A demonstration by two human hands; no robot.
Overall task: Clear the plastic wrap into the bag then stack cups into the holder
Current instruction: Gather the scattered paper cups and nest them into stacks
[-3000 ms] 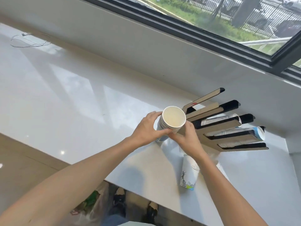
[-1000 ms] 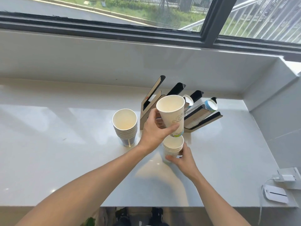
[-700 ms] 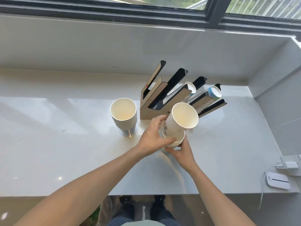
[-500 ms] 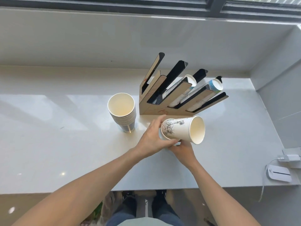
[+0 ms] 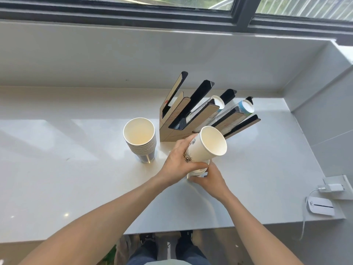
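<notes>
My left hand [image 5: 178, 161] grips a white paper cup [image 5: 207, 148] with a dark print, tilted so its mouth points up and right. Under it, my right hand [image 5: 210, 181] holds a short stack of cups [image 5: 198, 171] standing on the white counter; the tilted cup hides most of that stack. Just behind stands the slanted cup holder [image 5: 177, 119] of tan and black panels, with cup rows lying in its two right-hand slots. A taller stack of white cups [image 5: 140, 139] stands left of the holder.
A grey wall and a window sill rise behind the white counter [image 5: 57, 169]. At the right edge lie a white device [image 5: 320, 207] and a charger with its cable [image 5: 332, 187]. My shoes show on the floor below the counter's front edge.
The cup in my left hand has swung from lying sideways back up to a steep tilt. My right hand stays on the short stack. The camera view has shifted slightly.
</notes>
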